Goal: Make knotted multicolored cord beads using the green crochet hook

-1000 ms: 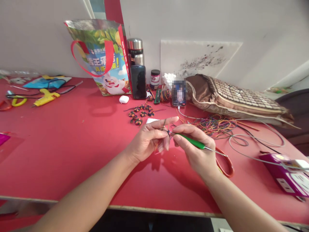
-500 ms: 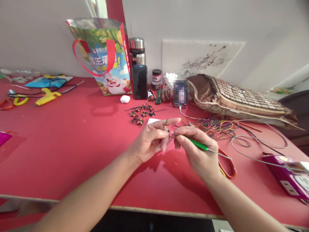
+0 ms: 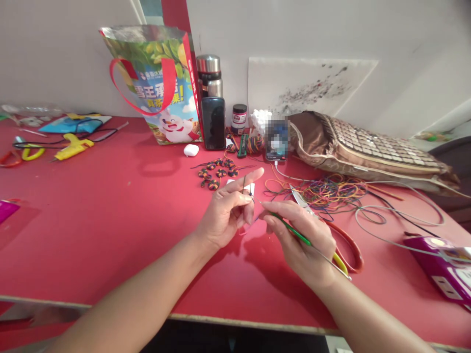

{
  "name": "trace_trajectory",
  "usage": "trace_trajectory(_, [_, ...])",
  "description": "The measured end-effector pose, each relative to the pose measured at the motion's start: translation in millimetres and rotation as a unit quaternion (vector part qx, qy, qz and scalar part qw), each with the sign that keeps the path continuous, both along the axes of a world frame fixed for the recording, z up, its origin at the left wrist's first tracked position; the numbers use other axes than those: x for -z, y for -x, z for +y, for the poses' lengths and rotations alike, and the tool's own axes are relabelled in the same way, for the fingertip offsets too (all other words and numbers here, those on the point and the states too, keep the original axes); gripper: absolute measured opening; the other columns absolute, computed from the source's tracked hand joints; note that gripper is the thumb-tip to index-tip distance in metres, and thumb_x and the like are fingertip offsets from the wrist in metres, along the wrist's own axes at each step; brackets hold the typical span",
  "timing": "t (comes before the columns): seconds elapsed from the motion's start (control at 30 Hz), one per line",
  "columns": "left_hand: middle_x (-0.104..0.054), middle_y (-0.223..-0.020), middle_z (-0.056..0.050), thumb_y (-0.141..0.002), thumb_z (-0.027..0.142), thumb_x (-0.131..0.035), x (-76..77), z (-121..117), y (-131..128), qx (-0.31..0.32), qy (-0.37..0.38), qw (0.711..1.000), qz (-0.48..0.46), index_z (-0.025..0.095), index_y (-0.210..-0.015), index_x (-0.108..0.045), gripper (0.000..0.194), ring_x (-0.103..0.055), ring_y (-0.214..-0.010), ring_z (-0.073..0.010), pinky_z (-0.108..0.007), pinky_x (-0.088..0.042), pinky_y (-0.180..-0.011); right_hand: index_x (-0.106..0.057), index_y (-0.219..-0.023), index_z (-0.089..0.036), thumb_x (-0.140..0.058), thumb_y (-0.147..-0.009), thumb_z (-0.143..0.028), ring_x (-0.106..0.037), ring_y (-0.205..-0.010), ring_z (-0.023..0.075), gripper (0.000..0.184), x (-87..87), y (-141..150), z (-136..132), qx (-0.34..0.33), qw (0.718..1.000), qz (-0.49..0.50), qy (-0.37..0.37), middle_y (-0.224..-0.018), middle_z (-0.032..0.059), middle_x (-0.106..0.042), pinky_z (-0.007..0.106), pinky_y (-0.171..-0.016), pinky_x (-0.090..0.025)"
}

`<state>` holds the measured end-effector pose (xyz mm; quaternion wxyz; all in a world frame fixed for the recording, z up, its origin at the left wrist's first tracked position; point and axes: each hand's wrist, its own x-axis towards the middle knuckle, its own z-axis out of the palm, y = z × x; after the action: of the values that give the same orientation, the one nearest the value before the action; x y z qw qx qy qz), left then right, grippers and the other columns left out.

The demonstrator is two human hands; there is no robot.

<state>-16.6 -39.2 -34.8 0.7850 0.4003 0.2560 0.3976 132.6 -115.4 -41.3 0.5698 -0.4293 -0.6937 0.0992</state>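
My left hand pinches a small dark piece of yarn work between thumb and fingers. Its index finger points up and away, with a strand of yarn looped over it. In my right hand is a crochet hook with a green grip, held like a pen. The hook's tip sits just right of the yarn work, apart from it. A purple length of yarn hangs between the hands. Under my right hand lie scissors with red and yellow handles, partly hidden.
Crocheted multicoloured pieces lie beyond my left hand. A tangle of yarn spreads to the right, before a brown bag. A propped phone, a shopping bag, a yellow glue gun and a purple power strip stand around.
The hook has come away from the yarn work as my right hand moved right and down. My left hand has shifted slightly left, its index finger tilted more upward.
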Motion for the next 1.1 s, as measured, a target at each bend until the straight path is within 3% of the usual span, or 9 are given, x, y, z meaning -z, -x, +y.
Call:
trace_trajectory(0.2, [-0.059, -0.047, 0.004, -0.079, 0.020, -0.061, -0.1, -0.1, 0.7, 0.006, -0.013, 1.000, 0.005, 0.014, -0.140, -0.065, 0.062, -0.044, -0.042, -0.0085, -0.023, -0.033, -0.049, -0.069, -0.121, -0.021, -0.062, -0.094, -0.008, -0.072, -0.068, 0.0154, 0.031, -5.2, 0.8, -3.7, -0.026, 0.999, -0.023, -0.012, -0.089, 0.0061, -0.077, 0.027, -0.063, -0.059])
trace_trajectory(0.37, [-0.058, -0.044, 0.004, -0.077, 0.018, -0.059, -0.8, 0.5, 2.6, 0.022, -0.016, 0.999, 0.017, 0.015, -0.140, -0.065, 0.063, -0.041, -0.039, -0.0087, -0.024, -0.034, -0.048, -0.066, -0.126, -0.022, -0.054, -0.099, -0.010, -0.071, -0.062, 0.0127, 0.033, -3.8, 1.8, -6.0, -0.023, 0.998, 0.014, 0.056, -0.086, 0.0032, -0.077, 0.025, -0.060, -0.060])
trace_trajectory(0.53, [-0.059, -0.045, 0.003, -0.078, 0.019, -0.060, -1.5, 0.4, 3.1, 0.004, -0.022, 1.000, 0.018, 0.015, -0.142, -0.063, 0.064, -0.040, -0.038, -0.0086, -0.024, -0.034, -0.047, -0.067, -0.128, -0.024, -0.056, -0.099, -0.011, -0.071, -0.062, 0.0120, 0.034, -3.5, 1.3, -5.2, -0.029, 0.997, 0.021, 0.071, -0.085, 0.0017, -0.076, 0.025, -0.063, -0.061])
trace_trajectory(0.87, [-0.061, -0.050, 0.005, -0.082, 0.019, -0.061, -2.0, -5.9, -3.1, -0.032, -0.028, 0.999, -0.005, 0.017, -0.150, -0.054, 0.068, -0.040, -0.039, -0.0072, -0.021, -0.033, -0.044, -0.067, -0.131, -0.022, -0.056, -0.095, -0.004, -0.074, -0.076, 0.0160, 0.042, -0.3, 4.4, -2.7, -0.004, 1.000, -0.029, -0.011, -0.094, 0.0070, -0.076, 0.028, -0.070, -0.061])
trace_trajectory(1.1, [-0.059, -0.049, 0.005, -0.080, 0.019, -0.062, -0.3, -7.1, -8.0, -0.048, -0.009, 0.999, -0.006, 0.017, -0.148, -0.056, 0.068, -0.040, -0.039, -0.0069, -0.019, -0.029, -0.041, -0.064, -0.134, -0.023, -0.055, -0.098, -0.007, -0.073, -0.078, 0.0167, 0.041, 6.0, 11.7, 0.5, 0.030, 0.999, -0.037, -0.002, -0.094, 0.0071, -0.074, 0.029, -0.075, -0.062])
